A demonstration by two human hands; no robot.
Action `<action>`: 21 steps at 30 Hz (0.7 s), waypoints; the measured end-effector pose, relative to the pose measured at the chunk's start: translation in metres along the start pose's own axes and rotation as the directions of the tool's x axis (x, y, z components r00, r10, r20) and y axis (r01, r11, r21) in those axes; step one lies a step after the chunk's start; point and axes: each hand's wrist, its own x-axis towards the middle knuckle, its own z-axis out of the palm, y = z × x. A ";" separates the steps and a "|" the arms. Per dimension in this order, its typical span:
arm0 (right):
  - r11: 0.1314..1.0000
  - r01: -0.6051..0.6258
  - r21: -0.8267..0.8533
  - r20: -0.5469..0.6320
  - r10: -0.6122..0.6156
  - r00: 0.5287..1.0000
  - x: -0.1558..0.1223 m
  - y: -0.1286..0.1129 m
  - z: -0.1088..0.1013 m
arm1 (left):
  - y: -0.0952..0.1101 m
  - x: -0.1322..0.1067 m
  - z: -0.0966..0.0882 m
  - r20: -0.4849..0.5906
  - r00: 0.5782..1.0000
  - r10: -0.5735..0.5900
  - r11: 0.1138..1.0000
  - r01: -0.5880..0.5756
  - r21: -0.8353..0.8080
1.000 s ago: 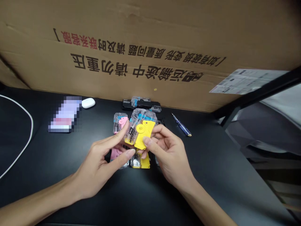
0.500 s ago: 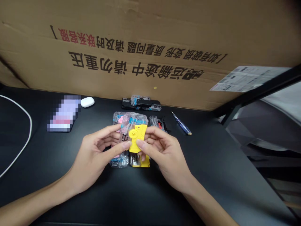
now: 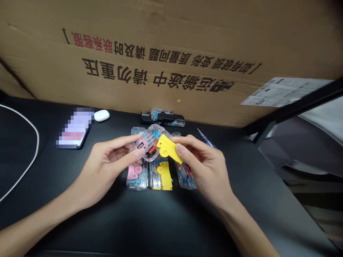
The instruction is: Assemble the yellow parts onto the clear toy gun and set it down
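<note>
Both hands hold a clear plastic case (image 3: 150, 146) with a yellow plastic tab (image 3: 168, 149) at its right end. My left hand (image 3: 109, 159) grips the clear end between thumb and fingers. My right hand (image 3: 205, 166) pinches the yellow tab. Below the hands, a clear case with a pink tab (image 3: 136, 175) lies beside a clear case with a yellow tab (image 3: 160, 176). A third clear case (image 3: 185, 176) lies partly hidden under my right hand.
Black clear-sided cases (image 3: 162, 117) lie at the back of the black table (image 3: 166, 221), against a printed cardboard box (image 3: 160, 71). A blue screwdriver (image 3: 207, 140) lies behind my right hand. A pixelated phone (image 3: 75, 128), white earbud case (image 3: 102, 115) and white cable (image 3: 34, 142) lie left.
The held case has turned from nearly upright to sideways, with its yellow tab now pointing right. My hands have moved apart, uncovering the cases on the table below them.
</note>
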 end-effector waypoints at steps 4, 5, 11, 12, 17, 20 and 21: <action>1.000 0.007 -0.021 -0.059 -0.009 0.998 0.003 -0.002 -0.002 | 0.004 0.003 -0.004 0.056 0.997 0.044 0.991 -0.050 0.126; 1.000 0.004 0.000 -0.083 -0.004 0.997 0.002 -0.002 -0.001 | 0.005 0.004 -0.005 0.067 0.996 0.058 0.985 -0.068 0.158; 0.997 -0.006 0.080 -0.152 0.018 0.988 0.000 -0.003 0.002 | 0.011 0.005 -0.004 0.030 0.996 0.086 0.979 -0.090 0.184; 0.997 -0.017 0.072 -0.135 0.027 0.990 0.000 -0.003 0.003 | 0.011 0.005 -0.003 0.015 0.997 0.077 0.984 -0.078 0.160; 0.996 -0.057 0.069 -0.014 0.058 0.998 -0.004 -0.007 0.007 | 0.008 0.005 -0.002 0.011 1.000 0.010 0.999 -0.010 0.044; 0.993 -0.075 0.090 0.056 0.070 0.996 -0.006 -0.007 0.009 | 0.009 0.006 -0.002 0.064 0.998 -0.025 0.999 0.024 0.025; 0.993 -0.081 0.088 0.064 0.075 0.995 -0.006 -0.007 0.010 | 0.009 0.007 -0.002 0.073 0.997 -0.028 0.999 0.027 0.022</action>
